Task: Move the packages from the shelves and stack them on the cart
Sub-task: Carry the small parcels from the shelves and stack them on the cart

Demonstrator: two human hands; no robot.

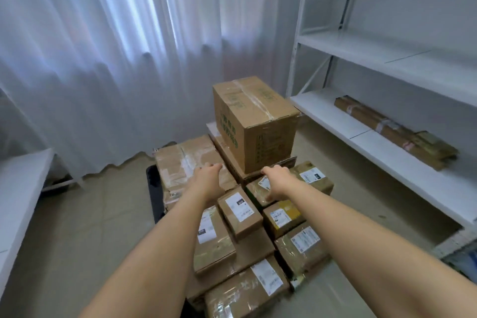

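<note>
Hands reached out apart over the load, the left hand [207,174] resting on a taped box [185,160], the right hand [275,181] on a labelled parcel [304,178]; neither clearly gripped. Most packages were stacked on the cart [152,188], a big box [255,124] topmost, while one long package [395,131] remained on the shelf [335,116].

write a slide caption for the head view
Both hands reach toward brown cardboard packages stacked on the cart; one long package remains shelved.
</note>
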